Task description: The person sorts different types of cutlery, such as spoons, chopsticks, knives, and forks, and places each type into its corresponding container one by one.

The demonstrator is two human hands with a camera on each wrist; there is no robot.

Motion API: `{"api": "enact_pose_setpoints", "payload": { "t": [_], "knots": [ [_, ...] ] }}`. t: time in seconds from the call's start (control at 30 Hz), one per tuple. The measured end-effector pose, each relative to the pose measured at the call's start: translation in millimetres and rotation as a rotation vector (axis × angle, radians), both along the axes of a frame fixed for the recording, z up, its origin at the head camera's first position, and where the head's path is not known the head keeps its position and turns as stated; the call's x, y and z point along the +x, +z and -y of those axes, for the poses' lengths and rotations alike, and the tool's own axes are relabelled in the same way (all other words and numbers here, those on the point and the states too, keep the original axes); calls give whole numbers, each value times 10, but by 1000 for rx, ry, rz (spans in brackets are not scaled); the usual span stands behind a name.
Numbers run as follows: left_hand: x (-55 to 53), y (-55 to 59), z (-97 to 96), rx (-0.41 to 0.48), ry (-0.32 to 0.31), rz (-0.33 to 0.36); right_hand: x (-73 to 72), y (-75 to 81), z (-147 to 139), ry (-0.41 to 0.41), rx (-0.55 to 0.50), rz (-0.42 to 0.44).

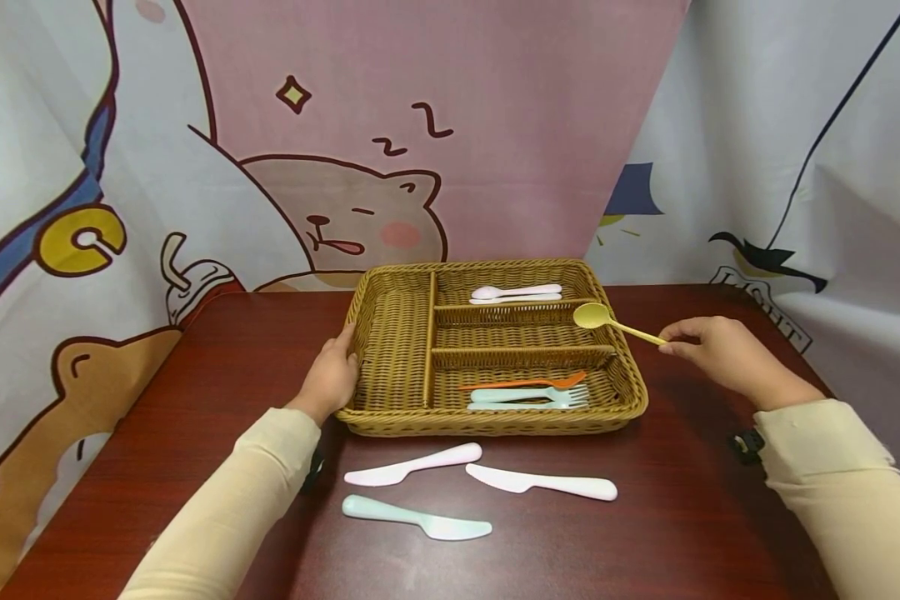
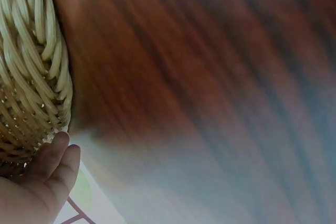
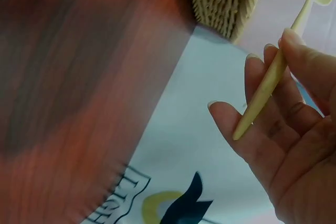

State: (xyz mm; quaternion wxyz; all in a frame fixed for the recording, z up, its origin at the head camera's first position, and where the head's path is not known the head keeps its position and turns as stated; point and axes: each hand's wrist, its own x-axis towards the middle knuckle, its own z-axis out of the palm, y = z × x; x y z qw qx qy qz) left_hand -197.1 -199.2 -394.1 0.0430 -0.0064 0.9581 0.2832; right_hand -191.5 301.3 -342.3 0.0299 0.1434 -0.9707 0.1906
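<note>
In the head view, a yellow spoon [image 1: 592,316] is pinched by its handle in my right hand [image 1: 727,354], its bowl above the right side of a wicker cutlery basket [image 1: 487,423]. The right wrist view shows the spoon's handle [image 3: 260,98] between thumb and fingers. My left hand [image 1: 330,377] rests against the basket's left side, fairly straight fingers [image 2: 65,166] touching the weave. A white spoon [image 1: 521,291] lies in the back compartment beside another pale piece. The front compartment holds an orange utensil [image 1: 525,382] and pale green forks [image 1: 517,394].
On the dark red table [image 1: 690,533], in front of the basket, lie a pale pink knife [image 1: 416,463], a white knife [image 1: 543,482] and a pale green knife [image 1: 416,517]. A printed curtain [image 1: 532,125] hangs behind and at both sides.
</note>
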Motion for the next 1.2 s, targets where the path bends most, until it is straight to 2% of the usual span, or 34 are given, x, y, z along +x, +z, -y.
{"api": "enact_pose_setpoints", "payload": {
  "t": [0.37, 0.67, 1.2],
  "knots": [
    [16, -7, -1, 25, 6, 16, -185, 105, 331, 55, 11, 39],
    [13, 0, -9, 30, 7, 17, -307, 174, 530, 109, 36, 19],
    [24, -4, -9, 38, 12, 20, -513, 220, 839, 111, 2, 81]
  ]
}}
